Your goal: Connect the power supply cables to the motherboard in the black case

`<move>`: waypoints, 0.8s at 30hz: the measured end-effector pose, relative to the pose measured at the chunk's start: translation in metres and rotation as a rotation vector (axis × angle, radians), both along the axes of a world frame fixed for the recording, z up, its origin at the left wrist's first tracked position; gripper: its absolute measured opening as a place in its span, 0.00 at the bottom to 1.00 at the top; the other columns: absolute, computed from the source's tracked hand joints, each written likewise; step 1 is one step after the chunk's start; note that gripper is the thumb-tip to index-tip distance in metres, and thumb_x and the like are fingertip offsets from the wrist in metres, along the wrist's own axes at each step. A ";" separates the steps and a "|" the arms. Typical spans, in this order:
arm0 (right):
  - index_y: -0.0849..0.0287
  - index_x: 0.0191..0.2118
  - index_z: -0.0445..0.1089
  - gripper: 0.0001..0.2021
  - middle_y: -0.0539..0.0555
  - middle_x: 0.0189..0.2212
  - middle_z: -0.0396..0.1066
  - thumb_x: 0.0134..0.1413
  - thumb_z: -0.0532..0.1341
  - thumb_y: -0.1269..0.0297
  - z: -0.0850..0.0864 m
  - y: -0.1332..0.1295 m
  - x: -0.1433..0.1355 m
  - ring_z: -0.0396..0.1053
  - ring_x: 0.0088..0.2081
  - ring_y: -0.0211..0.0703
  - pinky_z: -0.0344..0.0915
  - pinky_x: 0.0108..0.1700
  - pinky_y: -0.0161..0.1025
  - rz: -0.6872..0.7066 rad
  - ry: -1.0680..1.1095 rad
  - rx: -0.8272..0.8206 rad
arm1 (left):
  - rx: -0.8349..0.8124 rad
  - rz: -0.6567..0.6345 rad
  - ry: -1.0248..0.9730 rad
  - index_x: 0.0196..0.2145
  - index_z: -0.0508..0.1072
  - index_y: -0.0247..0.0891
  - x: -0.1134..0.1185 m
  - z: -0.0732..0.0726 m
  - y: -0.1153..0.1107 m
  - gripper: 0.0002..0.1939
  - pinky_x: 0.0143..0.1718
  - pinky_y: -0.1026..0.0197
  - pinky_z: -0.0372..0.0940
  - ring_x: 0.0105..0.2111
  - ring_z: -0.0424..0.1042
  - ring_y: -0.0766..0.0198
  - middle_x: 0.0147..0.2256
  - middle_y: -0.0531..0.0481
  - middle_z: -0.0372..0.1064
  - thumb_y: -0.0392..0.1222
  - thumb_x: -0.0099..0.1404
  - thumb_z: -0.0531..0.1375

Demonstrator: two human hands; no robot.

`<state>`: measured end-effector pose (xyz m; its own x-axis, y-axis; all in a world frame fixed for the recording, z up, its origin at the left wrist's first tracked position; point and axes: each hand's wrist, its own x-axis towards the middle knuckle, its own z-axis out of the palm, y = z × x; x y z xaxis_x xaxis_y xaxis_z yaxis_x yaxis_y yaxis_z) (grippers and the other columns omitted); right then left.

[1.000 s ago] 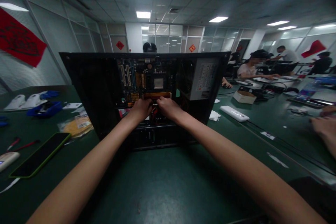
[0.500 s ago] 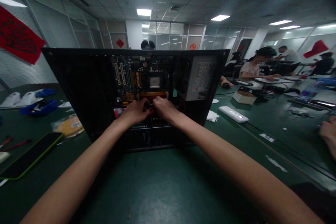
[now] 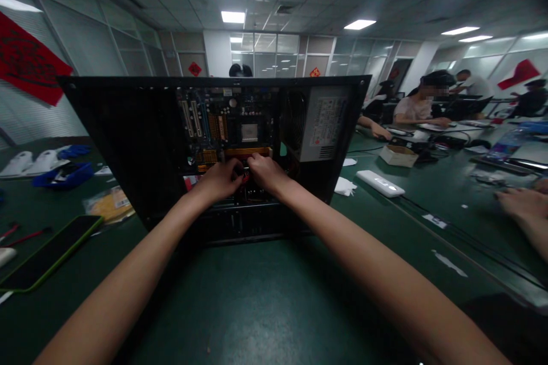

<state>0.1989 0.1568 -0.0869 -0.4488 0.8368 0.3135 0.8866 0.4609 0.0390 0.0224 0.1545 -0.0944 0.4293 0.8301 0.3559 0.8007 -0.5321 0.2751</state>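
Observation:
A black computer case [image 3: 107, 81] lies open on its side toward me, with a motherboard [image 3: 231, 108] and a silver power supply [image 3: 323, 125] inside. Both of my hands reach into it, just below the orange and yellow memory slots [image 3: 252, 153]. The fingers of my left hand [image 3: 220, 181] are pinched at a small red piece [image 3: 246, 175], possibly a cable end. My right hand [image 3: 269, 173] is closed close beside it, fingertips almost meeting the left ones; what they hold is hidden. Under the hands the case interior is dark.
On the left are a phone [image 3: 51, 251], a yellow packet [image 3: 111, 205] and a blue tray [image 3: 64, 177]. To the right lie a white power strip [image 3: 380, 183], a small box [image 3: 399, 155] and cables. Another person's hand [image 3: 524, 202] rests at the right edge; other people sit farther back.
The case has shifted slightly left in view. My hands stay pinched together in the same place. The other person's hand on the right has moved further in.

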 end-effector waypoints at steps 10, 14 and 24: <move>0.68 0.53 0.66 0.15 0.66 0.53 0.67 0.63 0.52 0.79 -0.004 -0.004 0.009 0.68 0.53 0.50 0.65 0.52 0.42 0.080 0.039 0.019 | -0.007 -0.004 0.003 0.50 0.69 0.40 0.005 0.006 -0.009 0.17 0.39 0.56 0.68 0.40 0.78 0.53 0.38 0.47 0.79 0.51 0.67 0.58; 0.65 0.48 0.66 0.16 0.62 0.49 0.68 0.56 0.53 0.83 -0.009 -0.002 0.019 0.65 0.51 0.48 0.63 0.51 0.42 0.065 0.250 0.120 | 0.003 -0.008 0.006 0.49 0.69 0.40 0.003 0.006 -0.009 0.15 0.41 0.57 0.67 0.40 0.78 0.54 0.38 0.47 0.79 0.46 0.67 0.57; 0.62 0.45 0.68 0.17 0.58 0.45 0.70 0.51 0.53 0.82 -0.011 0.008 0.023 0.67 0.47 0.44 0.63 0.52 0.39 0.042 0.532 0.087 | -0.068 -0.138 0.047 0.52 0.67 0.43 -0.007 0.004 -0.007 0.18 0.45 0.54 0.66 0.44 0.76 0.53 0.44 0.46 0.77 0.47 0.66 0.60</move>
<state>0.2220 0.1649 -0.0983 -0.2418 0.7825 0.5738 0.7753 0.5114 -0.3706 0.0155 0.1474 -0.0903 0.5557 0.7837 0.2777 0.7344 -0.6192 0.2779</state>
